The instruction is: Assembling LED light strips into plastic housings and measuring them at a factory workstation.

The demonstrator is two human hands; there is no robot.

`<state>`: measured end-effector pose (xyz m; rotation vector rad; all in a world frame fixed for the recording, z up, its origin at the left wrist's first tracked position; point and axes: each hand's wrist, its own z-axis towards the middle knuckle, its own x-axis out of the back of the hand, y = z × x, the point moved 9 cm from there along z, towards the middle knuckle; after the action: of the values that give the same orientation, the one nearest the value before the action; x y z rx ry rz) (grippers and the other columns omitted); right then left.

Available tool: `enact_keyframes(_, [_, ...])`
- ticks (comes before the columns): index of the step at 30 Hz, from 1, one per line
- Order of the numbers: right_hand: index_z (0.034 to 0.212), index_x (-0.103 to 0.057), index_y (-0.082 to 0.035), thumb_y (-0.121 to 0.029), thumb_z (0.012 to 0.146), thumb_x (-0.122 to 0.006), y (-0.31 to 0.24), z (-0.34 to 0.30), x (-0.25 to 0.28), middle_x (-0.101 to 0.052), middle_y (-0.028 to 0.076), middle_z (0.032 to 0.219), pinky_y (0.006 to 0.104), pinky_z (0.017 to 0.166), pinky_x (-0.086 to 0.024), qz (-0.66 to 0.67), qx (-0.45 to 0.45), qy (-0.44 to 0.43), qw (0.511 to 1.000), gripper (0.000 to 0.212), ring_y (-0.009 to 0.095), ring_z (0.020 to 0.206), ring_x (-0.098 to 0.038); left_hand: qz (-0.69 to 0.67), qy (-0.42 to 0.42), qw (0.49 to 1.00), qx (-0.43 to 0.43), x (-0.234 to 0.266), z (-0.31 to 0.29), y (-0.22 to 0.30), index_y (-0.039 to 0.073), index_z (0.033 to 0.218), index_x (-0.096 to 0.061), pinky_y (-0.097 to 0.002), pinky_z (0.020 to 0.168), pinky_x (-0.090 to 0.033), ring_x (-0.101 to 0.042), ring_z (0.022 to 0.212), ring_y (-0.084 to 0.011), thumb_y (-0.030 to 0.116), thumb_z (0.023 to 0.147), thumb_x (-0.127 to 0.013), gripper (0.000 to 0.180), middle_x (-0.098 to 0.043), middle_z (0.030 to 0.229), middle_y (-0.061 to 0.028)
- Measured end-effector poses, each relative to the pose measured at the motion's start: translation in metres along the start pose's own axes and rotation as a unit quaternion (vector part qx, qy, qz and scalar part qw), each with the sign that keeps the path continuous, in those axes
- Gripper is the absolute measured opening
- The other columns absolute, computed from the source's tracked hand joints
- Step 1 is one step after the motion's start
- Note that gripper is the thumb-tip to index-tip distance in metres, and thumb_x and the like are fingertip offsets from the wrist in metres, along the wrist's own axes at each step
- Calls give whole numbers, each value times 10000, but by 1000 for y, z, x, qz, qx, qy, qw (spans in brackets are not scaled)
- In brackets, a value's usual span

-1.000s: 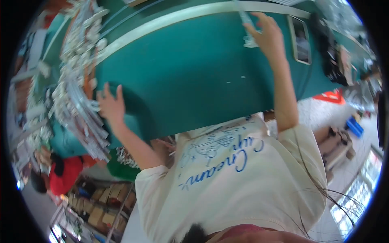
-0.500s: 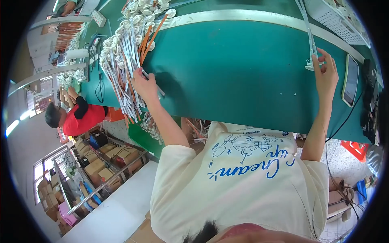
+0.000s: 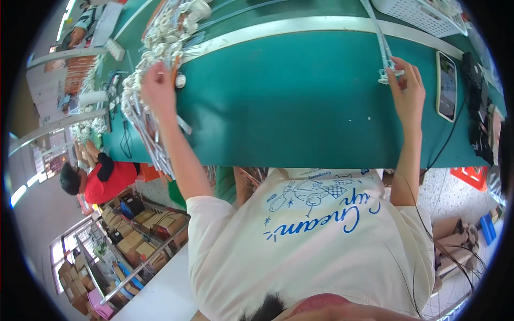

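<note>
Worktop (image 3: pixel 300 101): green, lying bare between both hands.
Left hand (image 3: pixel 158 88): grip closing on cable bundle (image 3: pixel 147 115) at worktop's left edge.
Right hand (image 3: pixel 409 91): grip pinching white cable (image 3: pixel 383 51), beside phone (image 3: pixel 447 85).

— What sort of place are you working in?

— A factory assembly floor. You sit at a long green workbench (image 3: pixel 300 107) heaped with bundles of white cables (image 3: pixel 147 80).

— What else shows it?

— Metal shelving stacked with cardboard boxes (image 3: pixel 136 241) stands below you to the left, another worker in red (image 3: pixel 110 179) sits at the line, and a white plastic basket (image 3: pixel 417 13) holds parts.
</note>
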<state>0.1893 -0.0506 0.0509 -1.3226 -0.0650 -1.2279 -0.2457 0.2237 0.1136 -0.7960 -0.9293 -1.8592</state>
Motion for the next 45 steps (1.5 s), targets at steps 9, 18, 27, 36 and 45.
enact_keyframes(9, [1131, -578, -93, -98, 798, -680, -39, 2, -30, -588, 46, 912, 251, 645, -462, 129, 32, -49, 990, 348, 126, 710, -555, -621, -73, 774, 95, -20, 16, 136, -59, 1074, -553, -307, 745, -540, -630, 789, -182, 36, 860, -598, 238, -617, 841, -100])
enact_keyframes(18, [1384, -302, -57, -100, 910, -522, -57, -26, -87, -559, 51, 1022, 241, 723, -465, 637, -102, -93, 758, 524, 111, 796, -567, -805, -342, 420, 240, -115, -136, 296, 18, 1047, -557, -257, 698, -507, -610, 798, -148, 93, 889, -569, 175, -620, 870, -85])
enact_keyframes(27, [1186, -513, 0, -100, 936, -482, -18, 5, -27, -596, 54, 976, 235, 686, -463, 305, -33, -77, 949, 272, 103, 763, -569, -547, -283, 788, 0, -71, -188, 266, 39, 894, -573, -301, 700, -446, -546, 793, -182, 50, 772, -676, 160, -535, 850, -80])
enact_keyframes(36, [1224, -485, -15, -126, 922, -541, -32, -38, -76, -593, 77, 1006, 241, 717, -498, 464, -157, -259, 832, 327, 128, 812, -604, -187, -201, 959, -74, -73, -159, 175, 118, 1020, -591, -404, 795, -425, -491, 928, -313, 140, 760, -703, 284, -526, 1022, -105])
enact_keyframes(45, [997, -610, 37, -183, 942, -513, -37, -9, -82, -631, 57, 864, 235, 709, -509, 280, -72, -184, 939, 246, 114, 765, -622, -453, -328, 813, -163, -118, -145, 266, 50, 976, -632, -338, 726, -494, -609, 822, -265, 146, 673, -764, 344, -617, 907, -103])
